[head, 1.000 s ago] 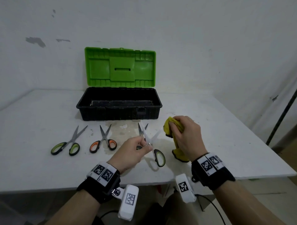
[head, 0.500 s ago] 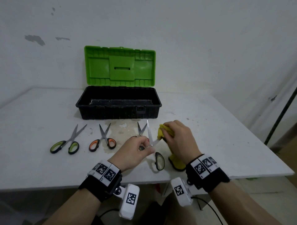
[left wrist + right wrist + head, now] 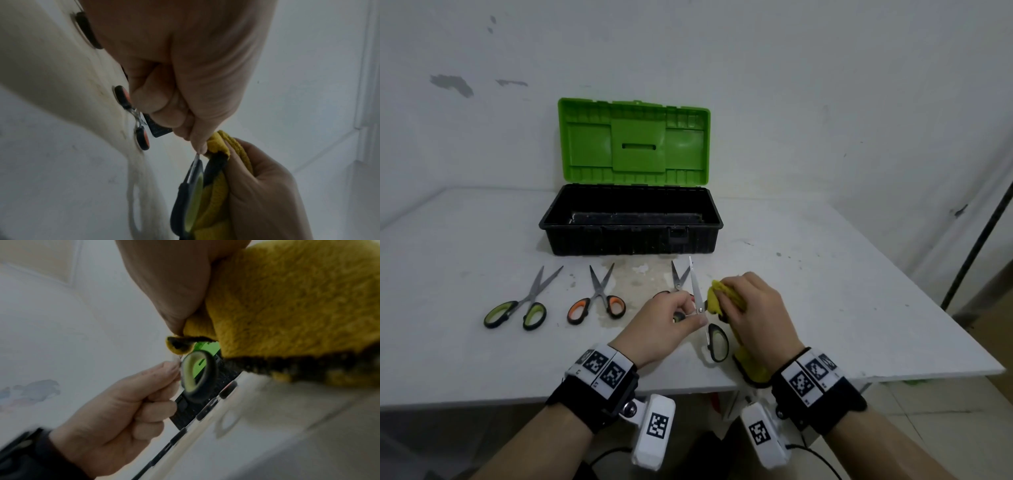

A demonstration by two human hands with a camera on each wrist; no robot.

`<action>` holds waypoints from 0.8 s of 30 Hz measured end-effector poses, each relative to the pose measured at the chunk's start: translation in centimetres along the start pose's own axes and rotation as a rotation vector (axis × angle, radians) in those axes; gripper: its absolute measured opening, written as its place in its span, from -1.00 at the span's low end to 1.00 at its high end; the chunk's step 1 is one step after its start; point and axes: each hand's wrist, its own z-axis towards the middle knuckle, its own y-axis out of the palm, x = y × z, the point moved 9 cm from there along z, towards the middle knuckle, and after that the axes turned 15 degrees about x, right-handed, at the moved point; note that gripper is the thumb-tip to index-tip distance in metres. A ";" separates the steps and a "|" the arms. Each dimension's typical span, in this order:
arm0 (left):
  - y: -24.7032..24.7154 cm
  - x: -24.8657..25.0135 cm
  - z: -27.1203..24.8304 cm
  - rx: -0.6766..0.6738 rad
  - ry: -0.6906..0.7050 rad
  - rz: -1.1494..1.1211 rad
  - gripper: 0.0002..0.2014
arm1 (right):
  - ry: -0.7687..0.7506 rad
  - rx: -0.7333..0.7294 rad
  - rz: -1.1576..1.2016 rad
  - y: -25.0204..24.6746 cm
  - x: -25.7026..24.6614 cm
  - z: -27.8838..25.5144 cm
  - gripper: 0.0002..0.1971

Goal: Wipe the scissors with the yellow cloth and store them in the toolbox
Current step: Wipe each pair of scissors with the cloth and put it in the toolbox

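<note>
Both forearms are bare. Just behind the left hand (image 3: 666, 327) sits a broad black fabric wristband (image 3: 592, 399) topped with a row of white tiles printed with black square-patterned markers (image 3: 604, 368). Below that wrist, on a small metal screw joint, hangs a white rounded camera block (image 3: 654, 430) bearing another such marker. Behind the right hand (image 3: 756, 315) is a matching black band (image 3: 822, 401), marker tiles (image 3: 810, 375) and white block (image 3: 763, 433), with a thin black cable (image 3: 815, 455) trailing from it.

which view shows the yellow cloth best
The right wrist view: the yellow cloth fills the frame, its pile plain. The head view shows only bits of it around the right hand; the left wrist view shows folds.
</note>
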 end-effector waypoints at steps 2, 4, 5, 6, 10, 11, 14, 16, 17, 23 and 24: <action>-0.3 -0.5 -0.1 0.008 -0.002 0.030 -0.71 | 0.057 0.045 -0.030 -0.6 1.6 0.9 -0.85; -0.4 -1.1 -0.2 0.001 -0.044 0.001 -0.72 | 0.170 0.075 -0.066 -1.4 4.2 1.9 -0.86; -0.4 -1.3 -0.2 -0.005 -0.074 -0.043 -0.72 | 0.231 0.092 -0.067 -2.0 5.6 2.2 -0.86; -0.4 -1.3 -0.2 -0.012 -0.103 -0.096 -0.72 | 0.283 0.114 -0.059 -2.6 6.7 2.5 -0.87; -0.5 -1.1 -0.2 -0.045 -0.190 -0.246 -0.76 | 0.292 0.154 0.011 -4.6 6.2 2.7 -0.90; -0.5 -1.1 -0.1 -0.052 -0.198 -0.251 -0.76 | 0.240 0.141 0.039 -4.7 5.0 2.6 -0.91; -0.1 -1.2 0.0 -0.068 -0.217 -0.250 -0.76 | 0.029 0.066 0.095 -4.0 0.6 1.8 -0.90; 0.4 -0.9 -0.1 -0.087 -0.197 -0.234 -0.77 | -0.061 -0.018 0.092 -2.5 -0.9 1.0 -0.88; 0.5 -0.5 -0.1 -0.099 -0.168 -0.214 -0.76 | -0.074 -0.056 0.074 -1.7 -1.0 0.6 -0.87; 0.0 -0.8 -0.7 -0.082 -0.095 0.033 -0.73 | 0.102 0.034 -0.018 -2.0 2.5 1.4 -0.89; -0.1 -1.1 -0.7 -0.085 -0.117 0.042 -0.74 | 0.134 0.055 -0.004 -2.6 2.9 1.7 -0.92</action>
